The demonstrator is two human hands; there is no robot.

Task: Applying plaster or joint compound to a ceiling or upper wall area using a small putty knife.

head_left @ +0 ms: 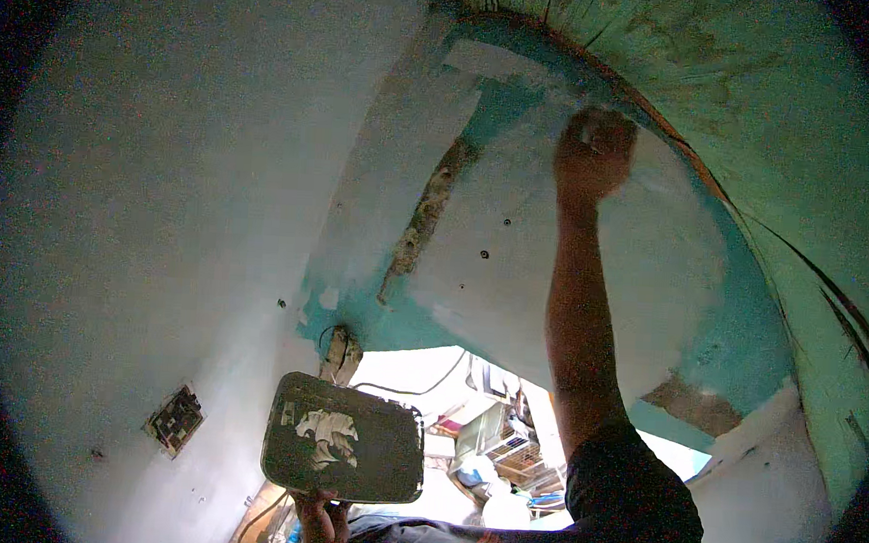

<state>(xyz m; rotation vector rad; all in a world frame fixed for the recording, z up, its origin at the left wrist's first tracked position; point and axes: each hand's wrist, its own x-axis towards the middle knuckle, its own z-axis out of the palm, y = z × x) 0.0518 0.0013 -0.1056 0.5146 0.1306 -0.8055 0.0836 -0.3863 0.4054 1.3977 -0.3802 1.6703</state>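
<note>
My left hand point(318, 521) grips the lower edge of a dark, rounded rectangular board point(355, 469), with a patch of white paste point(328, 433) on its face. My right hand point(596, 152) is raised high against the turquoise wall with white patches point(496, 216), close to its curved upper edge. Its fingers are closed round something pale that I cannot make out, mostly hidden by the hand. A rough, unpainted strip point(428, 202) runs down the wall to the left of my raised arm.
A white wall point(163, 208) with an open electrical box point(176, 420) fills the left. Green panelling point(767, 112) with a dark split edge curves over the right. Below is a bright opening with cluttered items point(504, 452); a cable point(389, 387) hangs across it.
</note>
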